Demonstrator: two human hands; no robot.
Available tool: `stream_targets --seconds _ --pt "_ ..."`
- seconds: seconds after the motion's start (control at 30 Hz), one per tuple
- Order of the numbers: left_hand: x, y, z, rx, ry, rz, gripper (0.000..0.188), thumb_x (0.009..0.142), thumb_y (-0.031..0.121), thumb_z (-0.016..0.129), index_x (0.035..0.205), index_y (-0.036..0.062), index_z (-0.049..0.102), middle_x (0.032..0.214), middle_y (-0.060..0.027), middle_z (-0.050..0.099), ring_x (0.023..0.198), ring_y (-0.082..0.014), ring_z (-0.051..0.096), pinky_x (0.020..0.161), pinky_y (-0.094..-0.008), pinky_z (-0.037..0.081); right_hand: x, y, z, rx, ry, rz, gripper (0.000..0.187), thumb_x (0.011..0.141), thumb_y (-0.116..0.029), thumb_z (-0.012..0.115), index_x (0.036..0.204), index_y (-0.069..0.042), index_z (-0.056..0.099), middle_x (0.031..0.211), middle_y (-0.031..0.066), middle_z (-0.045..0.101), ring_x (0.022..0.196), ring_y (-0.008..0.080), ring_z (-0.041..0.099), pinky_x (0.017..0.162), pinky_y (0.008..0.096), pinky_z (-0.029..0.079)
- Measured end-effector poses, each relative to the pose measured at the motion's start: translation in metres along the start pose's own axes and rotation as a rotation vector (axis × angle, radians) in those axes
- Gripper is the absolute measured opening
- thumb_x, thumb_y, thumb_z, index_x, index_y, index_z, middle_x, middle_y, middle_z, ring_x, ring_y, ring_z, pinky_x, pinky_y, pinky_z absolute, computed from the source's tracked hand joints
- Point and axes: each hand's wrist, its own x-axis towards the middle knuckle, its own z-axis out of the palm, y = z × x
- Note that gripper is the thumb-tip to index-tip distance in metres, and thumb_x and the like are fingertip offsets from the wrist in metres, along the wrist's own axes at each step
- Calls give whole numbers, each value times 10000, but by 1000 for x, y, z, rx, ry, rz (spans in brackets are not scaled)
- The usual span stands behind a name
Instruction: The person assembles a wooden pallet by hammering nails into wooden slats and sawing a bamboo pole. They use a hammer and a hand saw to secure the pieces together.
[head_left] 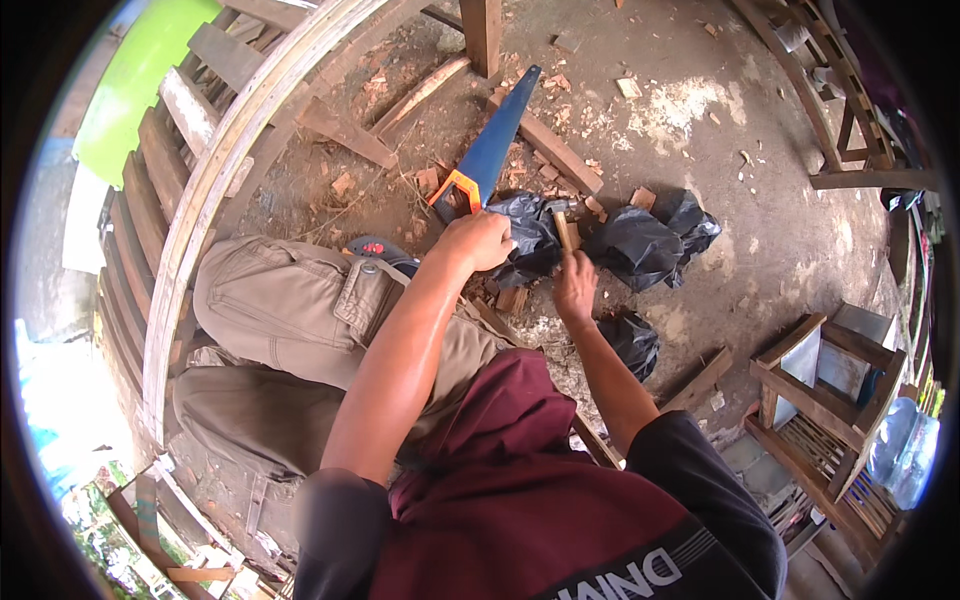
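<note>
My right hand (pixel 575 288) is closed round the wooden handle of a hammer (pixel 565 232), whose metal head points away from me. Closed fingers also show on my left hand (pixel 480 241), at the edge of a crumpled black plastic bag (pixel 530 235); what it grips, if anything, is hidden. Just beyond that hand is a handsaw (pixel 498 135) with a blue blade and an orange and black handle, its tip pointing away. A second black plastic bag (pixel 645 243) sits right of the hammer.
A wooden block (pixel 560 152) lies right of the saw, among wood chips on the dirt floor (pixel 690 140). Slatted wood (pixel 150 230) with a curved-looking pale rail rises at left. A wooden frame (pixel 830 380) stands at lower right, beside a clear blue bottle (pixel 903 455).
</note>
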Motion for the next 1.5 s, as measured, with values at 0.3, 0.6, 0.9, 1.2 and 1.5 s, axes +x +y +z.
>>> stream_targets --seconds 0.3,0.6,0.9,1.2,1.5 --pt "-9 1 10 29 -84 3 262 937 310 675 1008 64 734 961 -202 751 970 -381 715 860 -498 546 14 2 77 -110 -302 -55 340 842 -103 655 1178 -129 694 1256 152 606 1167 344 571 959 458 445" --pt "-9 -2 8 45 -100 -41 258 928 293 692 1008 51 730 940 -185 755 946 -370 723 844 -484 557 20 24 94 -228 -428 -161 330 981 -183 493 1233 -68 672 1323 171 602 1228 335 556 1031 473 416" --pt "-13 1 1 33 -74 -24 261 915 269 712 1049 45 717 950 -161 761 922 -350 731 826 -471 557 33 11 28 72 -102 16 191 917 -196 694 1099 -142 682 1245 117 567 1187 359 521 969 534 400" --pt "-15 -8 6 48 -11 19 277 957 302 667 1029 39 716 978 -181 756 962 -382 722 852 -475 555 27 22 41 118 -159 251 185 954 -219 683 1125 -158 649 1189 192 543 1093 404 568 913 552 458" --pt "-30 27 -20 -9 136 57 248 963 283 659 1041 52 700 1010 -161 748 995 -351 714 868 -469 557 54 6 11 394 -7 188 190 975 -176 681 1140 -82 677 1027 244 554 920 399 577 839 473 503"
